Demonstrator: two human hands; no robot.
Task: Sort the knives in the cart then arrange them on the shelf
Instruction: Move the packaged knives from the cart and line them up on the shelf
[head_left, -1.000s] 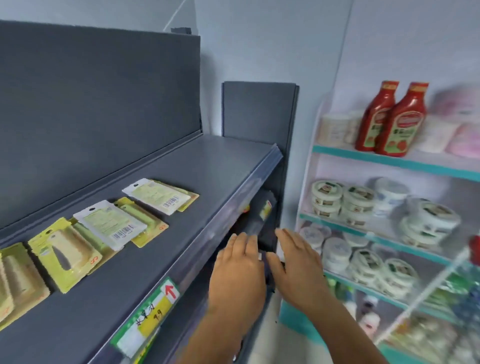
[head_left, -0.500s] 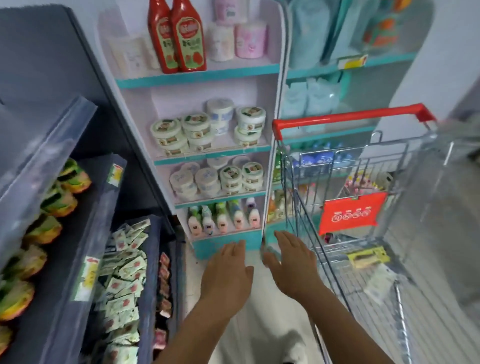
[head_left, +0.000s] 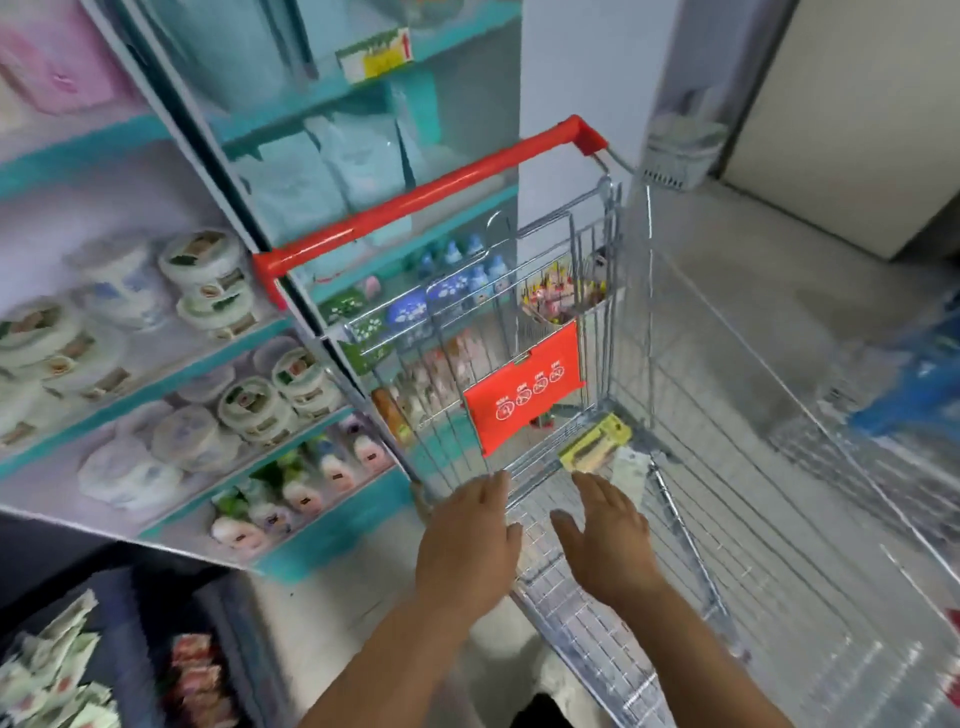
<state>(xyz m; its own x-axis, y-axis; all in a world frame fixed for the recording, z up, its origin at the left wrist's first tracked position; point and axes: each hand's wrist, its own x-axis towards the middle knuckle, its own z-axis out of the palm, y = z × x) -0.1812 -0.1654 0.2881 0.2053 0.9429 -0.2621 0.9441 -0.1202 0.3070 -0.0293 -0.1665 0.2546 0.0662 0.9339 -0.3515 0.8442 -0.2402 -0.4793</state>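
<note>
Both hands were held out flat over the near end of the cart (head_left: 675, 415). The left hand (head_left: 467, 545) had its fingers straight and close together, and it held nothing. The right hand (head_left: 605, 540) was beside it, at 3 o'clock from it, with straight fingers and the thumb stuck out. It held nothing too.

A knife pack (head_left: 595, 444) with a yellow-green card lay on the wire floor of the cart, at 12 o'clock from the right hand, just past its fingertips and not touching them. A white pack (head_left: 631, 467) lay right beside it at 4 o'clock.

The red sign (head_left: 524, 392) hung on the cart at 10 o'clock from the knife pack. The red handle (head_left: 415, 200) was high up at 11 o'clock. Round tubs (head_left: 249, 400) sat on a shelf (head_left: 171, 379) at 9 o'clock.
</note>
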